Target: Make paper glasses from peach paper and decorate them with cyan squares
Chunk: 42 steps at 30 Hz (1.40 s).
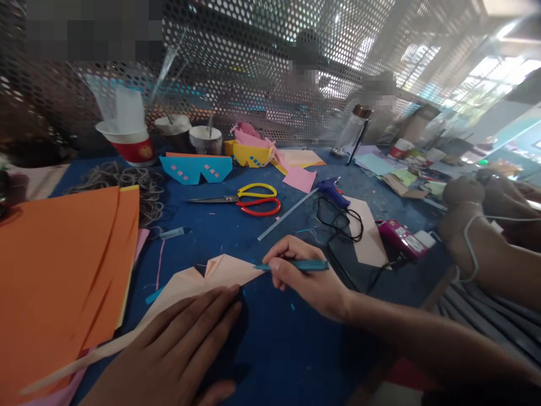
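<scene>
I observed the right hand (306,282) clamped on 1 teal pen (311,265), nib end at the peach paper (230,272), the left hand (177,341) unclenched, flat across that paper.

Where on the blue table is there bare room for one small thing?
Mostly bare, with tiny scraps: the table between left hand and right hand; the strip between scissors and pale cut paper. Crowded: the back with cups, the left under orange sheets, around the glue gun.

Nr-ctr tbl (270,349) passable; R grip (310,286), scissors (236,199) block rear.
</scene>
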Available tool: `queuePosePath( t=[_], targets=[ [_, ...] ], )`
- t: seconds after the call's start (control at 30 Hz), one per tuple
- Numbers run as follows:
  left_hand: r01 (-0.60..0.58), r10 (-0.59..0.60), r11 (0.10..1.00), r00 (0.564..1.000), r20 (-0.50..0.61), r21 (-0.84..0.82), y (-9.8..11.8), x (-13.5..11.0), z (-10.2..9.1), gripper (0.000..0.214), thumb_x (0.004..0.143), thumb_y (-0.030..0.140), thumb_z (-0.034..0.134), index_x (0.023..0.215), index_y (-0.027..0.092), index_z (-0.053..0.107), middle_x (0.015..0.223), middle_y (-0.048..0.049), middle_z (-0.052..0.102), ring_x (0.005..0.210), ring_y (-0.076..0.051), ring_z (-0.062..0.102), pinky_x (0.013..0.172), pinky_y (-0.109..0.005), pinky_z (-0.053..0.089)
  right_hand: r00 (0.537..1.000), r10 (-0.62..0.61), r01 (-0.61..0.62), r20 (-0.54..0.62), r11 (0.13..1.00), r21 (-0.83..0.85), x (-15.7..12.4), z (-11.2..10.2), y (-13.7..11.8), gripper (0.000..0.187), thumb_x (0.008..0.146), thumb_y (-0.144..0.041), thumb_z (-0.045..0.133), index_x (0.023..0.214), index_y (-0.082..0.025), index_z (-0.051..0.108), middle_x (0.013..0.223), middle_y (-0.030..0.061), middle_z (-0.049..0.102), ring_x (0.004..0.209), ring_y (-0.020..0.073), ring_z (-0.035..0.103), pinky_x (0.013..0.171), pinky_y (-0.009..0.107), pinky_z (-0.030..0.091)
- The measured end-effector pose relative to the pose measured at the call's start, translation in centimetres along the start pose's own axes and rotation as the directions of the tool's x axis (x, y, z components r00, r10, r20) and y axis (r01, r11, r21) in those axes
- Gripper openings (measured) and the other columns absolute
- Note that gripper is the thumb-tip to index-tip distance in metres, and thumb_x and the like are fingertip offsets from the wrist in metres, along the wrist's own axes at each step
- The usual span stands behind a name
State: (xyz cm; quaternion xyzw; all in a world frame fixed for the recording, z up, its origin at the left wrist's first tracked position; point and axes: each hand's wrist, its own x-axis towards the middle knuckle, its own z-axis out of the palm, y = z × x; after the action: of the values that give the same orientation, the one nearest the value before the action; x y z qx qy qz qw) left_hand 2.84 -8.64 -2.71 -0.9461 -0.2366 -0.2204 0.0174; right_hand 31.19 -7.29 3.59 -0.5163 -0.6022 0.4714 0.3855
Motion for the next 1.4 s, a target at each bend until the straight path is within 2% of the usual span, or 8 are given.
queuePosePath(
  t=[0.13,0.33,0.47,0.73,0.97,1.07,1.23,1.4],
  targets=[
    [-0.019,0.018,1.000,1.000,0.020,0.007,0.0,-0.3,0.2,0.072,0.101,0.057,0.066,0.163,0.022,0.052,0.165,-0.0085,0.058,0.144,-0.031,0.056,0.135,-0.039,0.012,0.993,-0.070,0.049,-0.096,0.978,-0.203,-0.2,0.4,0.5,0.021,0.097,-0.034,0.068,0.080,-0.022,0.064,0.063,-0.0040,0.064,0.057,0.0109,0.060,0.054,0.021,0.045],
    [-0.026,0.026,1.000,1.000,0.007,0.006,-0.1,-0.7,0.6,0.076,0.101,0.058,0.064,0.165,0.021,0.048,0.166,-0.0093,0.057,0.144,-0.030,0.055,0.135,-0.040,0.010,0.971,-0.224,0.193,-0.083,0.940,-0.282,-0.5,0.7,0.6,0.017,0.098,-0.033,0.067,0.083,-0.023,0.067,0.075,0.0003,0.075,0.066,0.0146,0.071,0.062,0.023,0.054],
    [-0.016,0.016,1.000,1.000,0.001,0.019,0.0,-0.9,0.5,0.076,0.100,0.061,0.063,0.164,0.024,0.049,0.165,-0.0080,0.059,0.146,-0.032,0.055,0.132,-0.040,0.020,0.976,-0.209,0.180,-0.060,0.933,-0.310,-0.5,0.8,1.0,0.013,0.097,-0.032,0.069,0.087,-0.024,0.068,0.078,0.0008,0.078,0.067,0.0151,0.073,0.062,0.024,0.056],
    [0.012,-0.012,1.000,1.000,-0.006,0.000,0.2,-0.9,0.8,0.073,0.102,0.057,0.062,0.166,0.025,0.048,0.163,-0.0085,0.060,0.143,-0.031,0.058,0.129,-0.039,0.027,0.977,-0.206,0.181,-0.053,0.936,-0.302,-0.6,0.9,1.7,0.015,0.096,-0.035,0.076,0.090,-0.024,0.067,0.085,0.0008,0.080,0.068,0.0143,0.073,0.064,0.024,0.057],
    [-0.026,0.026,1.000,1.000,0.006,0.002,0.3,-1.0,0.7,0.078,0.100,0.055,0.066,0.166,0.017,0.047,0.168,-0.0138,0.053,0.147,-0.033,0.052,0.136,-0.042,0.008,0.977,-0.204,0.176,-0.058,0.931,-0.320,-0.6,1.0,1.7,0.019,0.098,-0.038,0.076,0.090,-0.024,0.066,0.086,0.0004,0.080,0.070,0.0143,0.073,0.065,0.025,0.054],
    [-0.025,0.025,1.000,1.000,0.003,0.000,0.3,-0.8,0.5,0.075,0.101,0.053,0.064,0.165,0.019,0.048,0.167,-0.0129,0.055,0.147,-0.032,0.054,0.135,-0.041,0.010,0.980,-0.192,0.162,-0.059,0.930,-0.331,-0.6,1.0,1.8,0.019,0.097,-0.039,0.076,0.090,-0.024,0.066,0.085,0.0000,0.079,0.070,0.0143,0.073,0.065,0.025,0.054],
    [0.015,-0.015,1.000,1.000,-0.015,0.003,0.4,-1.0,0.7,0.073,0.103,0.056,0.061,0.167,0.024,0.046,0.164,-0.0091,0.060,0.144,-0.032,0.058,0.128,-0.039,0.028,0.980,-0.190,0.160,-0.057,0.928,-0.337,-0.6,1.1,1.9,0.019,0.098,-0.041,0.074,0.091,-0.025,0.066,0.086,-0.0007,0.079,0.069,0.0135,0.071,0.065,0.024,0.054],
    [0.002,-0.002,1.000,1.000,-0.011,0.010,0.5,-1.0,0.9,0.074,0.102,0.056,0.062,0.166,0.022,0.048,0.167,-0.0105,0.056,0.147,-0.032,0.055,0.132,-0.040,0.022,0.981,-0.193,0.168,-0.033,0.917,-0.362,-0.5,1.0,1.9,0.017,0.098,-0.040,0.074,0.093,-0.026,0.066,0.085,-0.0013,0.078,0.069,0.0141,0.071,0.068,0.026,0.055]
  ],
)
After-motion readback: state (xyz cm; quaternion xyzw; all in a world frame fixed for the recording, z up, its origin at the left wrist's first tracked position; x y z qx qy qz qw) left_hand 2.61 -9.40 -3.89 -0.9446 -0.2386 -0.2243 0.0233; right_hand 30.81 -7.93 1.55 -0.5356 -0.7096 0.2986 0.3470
